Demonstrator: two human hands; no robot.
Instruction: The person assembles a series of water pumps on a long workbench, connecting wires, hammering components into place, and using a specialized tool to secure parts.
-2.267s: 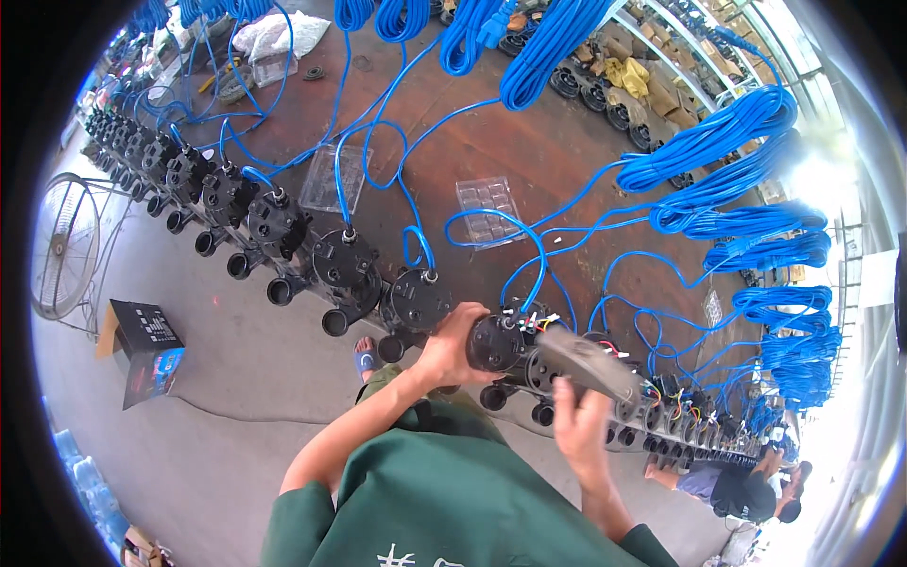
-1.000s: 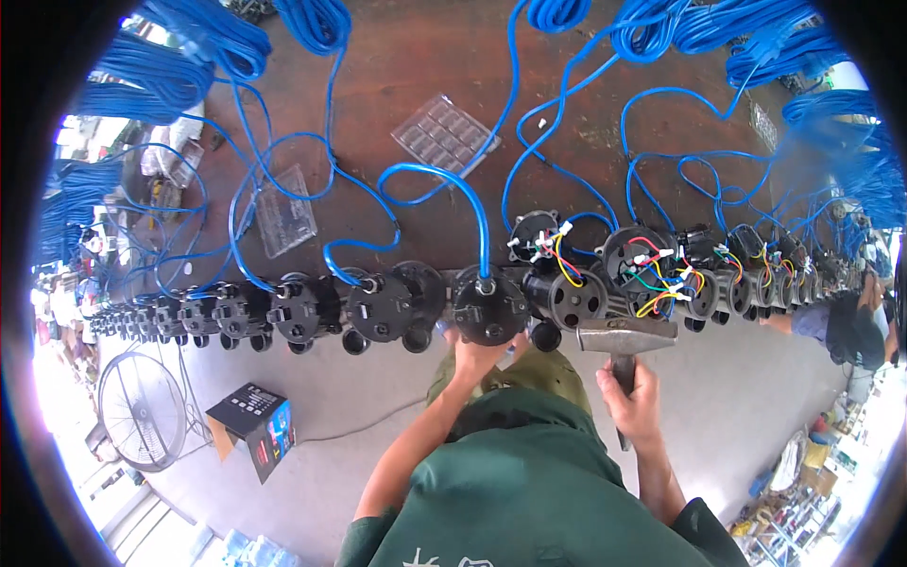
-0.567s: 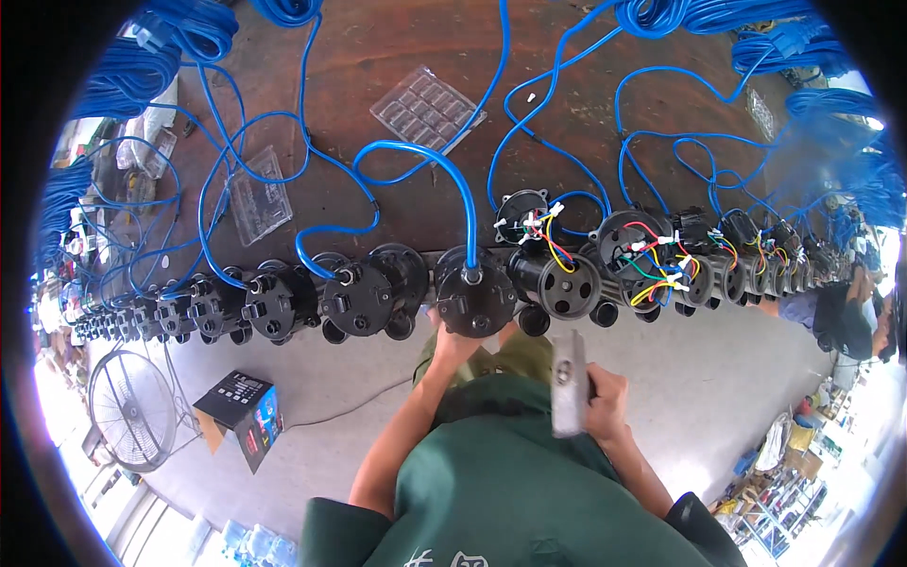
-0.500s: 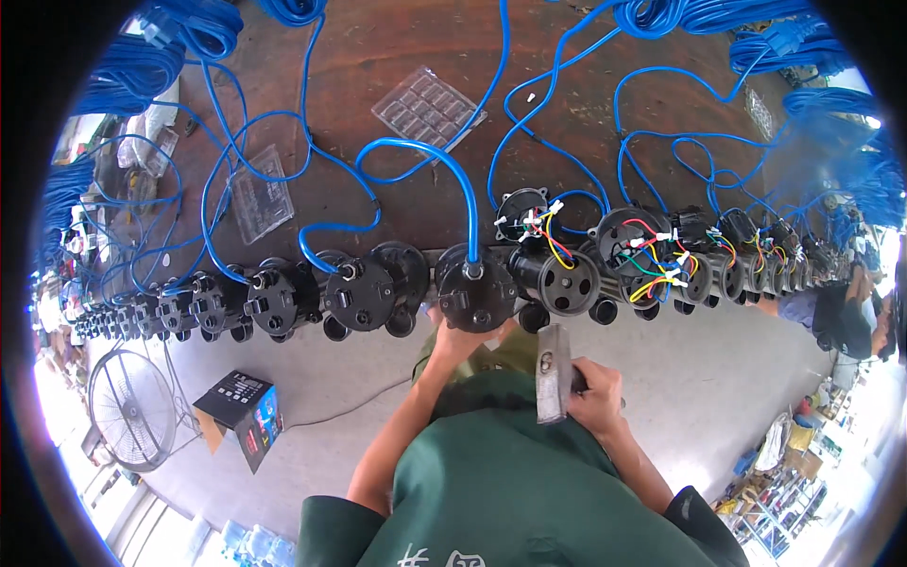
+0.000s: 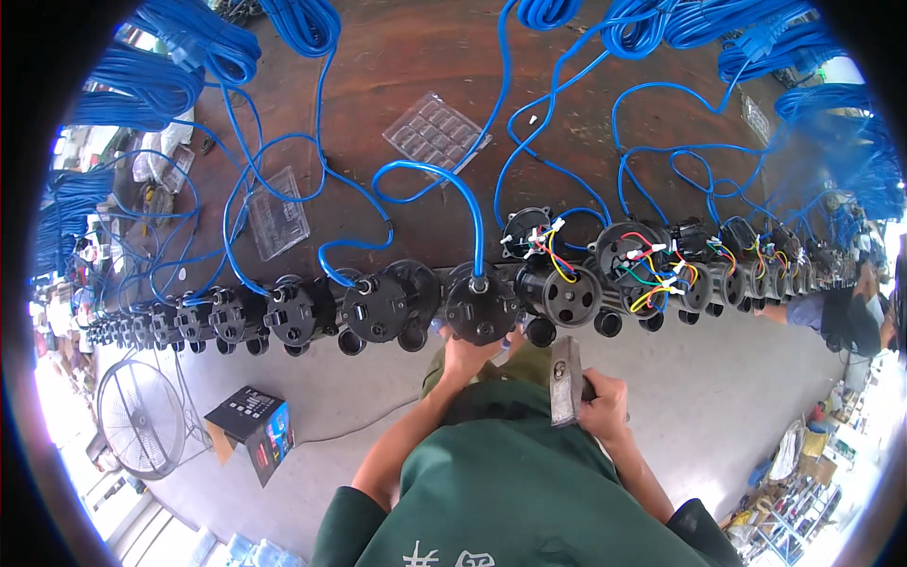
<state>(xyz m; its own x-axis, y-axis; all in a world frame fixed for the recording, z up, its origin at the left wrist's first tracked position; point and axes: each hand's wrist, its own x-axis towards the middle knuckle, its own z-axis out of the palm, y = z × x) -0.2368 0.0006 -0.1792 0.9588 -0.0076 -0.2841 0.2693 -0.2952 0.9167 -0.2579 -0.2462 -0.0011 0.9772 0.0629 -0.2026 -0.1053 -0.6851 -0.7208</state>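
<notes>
A black round motor housing (image 5: 482, 307) with a blue power cord (image 5: 465, 194) in its top sits at the table's near edge. My left hand (image 5: 467, 357) is closed round its underside, with most of the fingers hidden by it. To the right, my right hand (image 5: 603, 406) grips a hammer by the handle. The worn metal hammer head (image 5: 565, 380) is upright, below and apart from an uncapped motor body (image 5: 567, 297). Beside that body a detached cover (image 5: 529, 232) lies with coloured wires and white connectors showing.
More black housings (image 5: 378, 307) line the edge on both sides. Blue cord coils (image 5: 302, 24) and clear plastic trays (image 5: 435, 132) lie on the brown table (image 5: 378, 85). A fan (image 5: 142, 416) and a carton (image 5: 253, 430) stand on the floor at left. Another person (image 5: 846, 307) is at far right.
The whole view has shifted, so the table's things sit a little farther right and lower. My left hand stays at the housing, and the hammer remains in my right hand.
</notes>
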